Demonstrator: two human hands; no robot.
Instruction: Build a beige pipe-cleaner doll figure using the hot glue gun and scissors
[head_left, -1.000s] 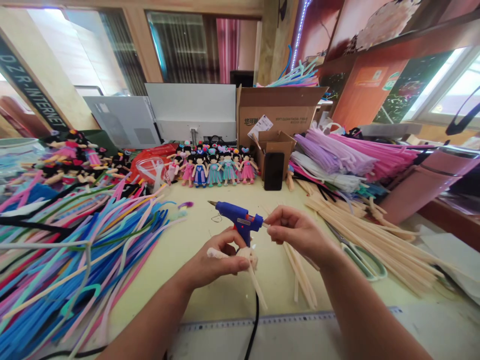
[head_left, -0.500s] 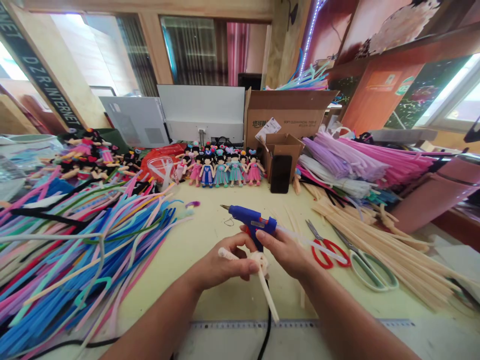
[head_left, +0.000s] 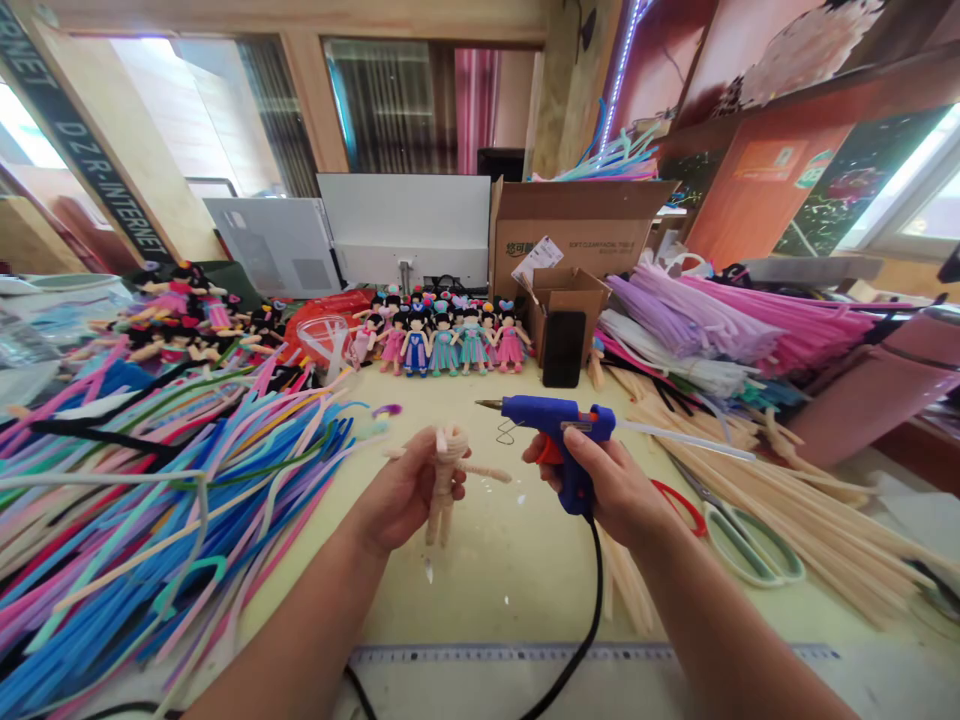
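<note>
My left hand is closed around a small beige pipe-cleaner figure, held upright with its arms sticking out to the sides. My right hand grips the handle of a blue hot glue gun, a finger on its orange trigger. The metal nozzle points left, a short way from the figure's head. A clear glue stick juts out of the gun's back to the right. Its black cord hangs toward me.
Heaps of coloured pipe cleaners cover the left of the table; beige ones and scissors lie on the right. A row of finished dolls, a black phone and cardboard boxes stand behind. A ruler lies near me.
My right hand took the glue gun by its handle, lifted it and moved it right. My left hand turned the beige figure upright and raised it.
</note>
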